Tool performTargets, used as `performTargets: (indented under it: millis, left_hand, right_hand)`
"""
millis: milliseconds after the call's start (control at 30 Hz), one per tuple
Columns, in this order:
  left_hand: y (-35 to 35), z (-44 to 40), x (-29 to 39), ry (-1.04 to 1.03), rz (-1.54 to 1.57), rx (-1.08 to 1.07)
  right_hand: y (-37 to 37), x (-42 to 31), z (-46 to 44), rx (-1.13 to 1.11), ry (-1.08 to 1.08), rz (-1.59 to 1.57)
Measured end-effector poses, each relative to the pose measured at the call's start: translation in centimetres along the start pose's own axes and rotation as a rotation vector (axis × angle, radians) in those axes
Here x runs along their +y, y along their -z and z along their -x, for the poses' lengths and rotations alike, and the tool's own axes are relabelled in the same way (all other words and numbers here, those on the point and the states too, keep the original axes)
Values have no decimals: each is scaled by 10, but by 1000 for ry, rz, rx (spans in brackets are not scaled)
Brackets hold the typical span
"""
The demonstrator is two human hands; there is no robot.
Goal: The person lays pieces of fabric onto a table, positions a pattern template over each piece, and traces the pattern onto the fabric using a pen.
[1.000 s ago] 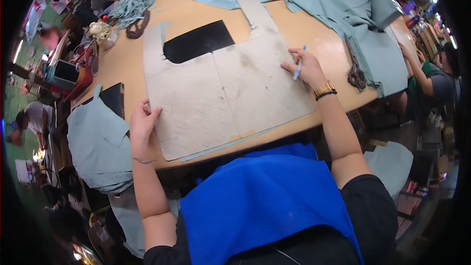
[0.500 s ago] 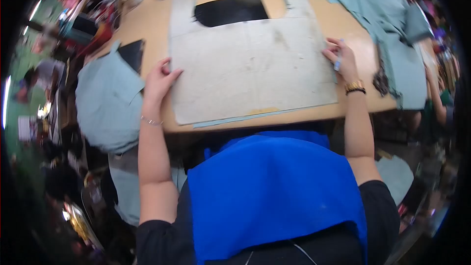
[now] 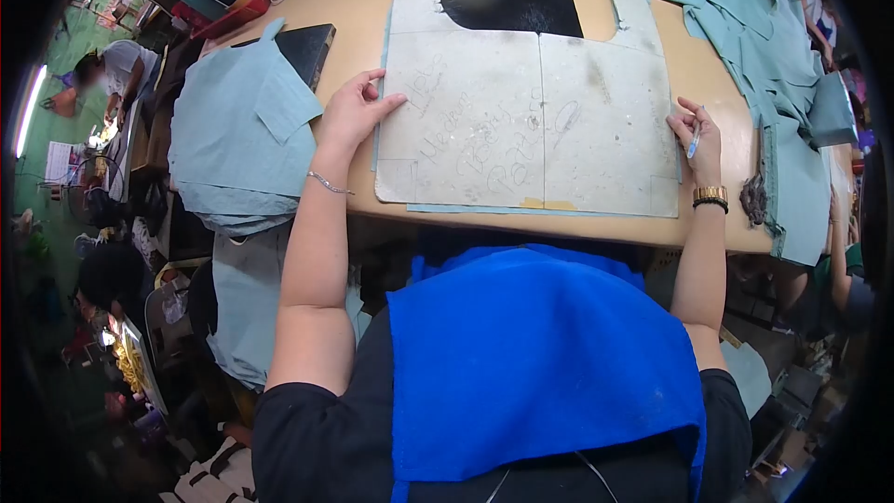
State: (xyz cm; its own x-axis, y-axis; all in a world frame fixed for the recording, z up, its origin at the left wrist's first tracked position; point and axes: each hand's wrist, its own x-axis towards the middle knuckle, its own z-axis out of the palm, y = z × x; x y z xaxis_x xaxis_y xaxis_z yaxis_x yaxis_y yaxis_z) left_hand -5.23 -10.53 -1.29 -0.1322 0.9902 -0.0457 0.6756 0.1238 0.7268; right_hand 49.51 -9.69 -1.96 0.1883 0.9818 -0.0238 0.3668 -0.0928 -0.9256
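Observation:
A large pale cardboard pattern (image 3: 521,121) with two upright straps and handwriting lies flat on the wooden table, over light blue-green fabric (image 3: 466,210) whose edge shows beneath it. My left hand (image 3: 354,110) touches the pattern's left edge, thumb on top and fingers apart. At the right edge, my right hand (image 3: 697,135) holds a pen (image 3: 693,142), its fingertips by the cardboard. Between the straps lies a black sheet (image 3: 512,7).
Stacked blue-green pieces (image 3: 237,130) lie at the left beside a dark board (image 3: 303,51). More fabric (image 3: 754,28) spreads along the right, near a dark braided bundle (image 3: 752,200). A red basket (image 3: 228,19) stands upper left. Other people sit at both sides.
The view has shifted, so the pattern and both hands appear farther right. Handwriting on the pattern is now readable in part. Both hands stay at its side edges, the pen still in my right hand.

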Motion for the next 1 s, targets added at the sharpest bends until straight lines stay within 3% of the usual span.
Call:
performTargets:
  millis: [100,200,267,400,500,600,700,833,1000]
  left_hand:
    - [5,0,9,-23,-104,11]
    - [-3,-1,32,-129,-262,98]
    - [-8,-2,65,-155,-296,129]
    - [-50,-41,100,-536,-336,-39]
    - [-80,-64,125,-602,-360,-133]
    - [-88,-76,145,-552,-465,-291]
    - [-87,-78,151,-516,-511,-307]
    - [-86,-77,151,-521,-524,-315]
    - [-87,-75,150,-528,-521,-300]
  right_hand:
    - [-1,5,0,-5,24,-63]
    - [-4,-28,10,40,-43,91]
    - [-12,-17,4,119,-18,-181]
    - [-26,-40,-3,126,57,-336]
    - [-42,-43,-10,35,67,-359]
    - [-65,-49,-15,54,112,-312]
    - [-84,-75,-8,83,104,-322]
    - [-107,-67,-29,-54,133,-492]
    - [-151,-84,-45,-89,219,-348]
